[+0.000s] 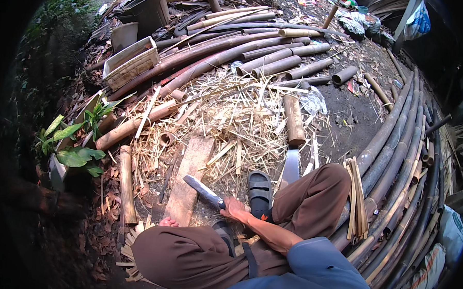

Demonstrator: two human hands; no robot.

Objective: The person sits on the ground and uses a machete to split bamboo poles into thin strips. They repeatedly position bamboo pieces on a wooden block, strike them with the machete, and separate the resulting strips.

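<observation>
My right hand point(235, 209) is closed around the dark handle of a large knife point(202, 190). Its broad blade points up and left, over a flat wooden plank point(189, 181). Only the curled fingers of my left hand point(168, 222) show, by the plank's near end; my brown-trousered knee hides the rest, and what they hold cannot be made out. Split bamboo strips point(130, 249) stick out beside that knee. Another bundle of split strips point(358, 201) leans by my other knee. A second wide metal blade point(291, 166) lies beyond my sandalled foot point(260, 189), against a short wooden piece point(293, 119).
Pale bamboo shavings point(233, 113) cover the ground ahead. Cut bamboo poles point(276, 61) lie stacked beyond, with a plastic crate point(130, 62) at their left. Long poles point(391, 146) curve along my right side. A bamboo length point(128, 184) and leafy plants point(73, 153) are at left.
</observation>
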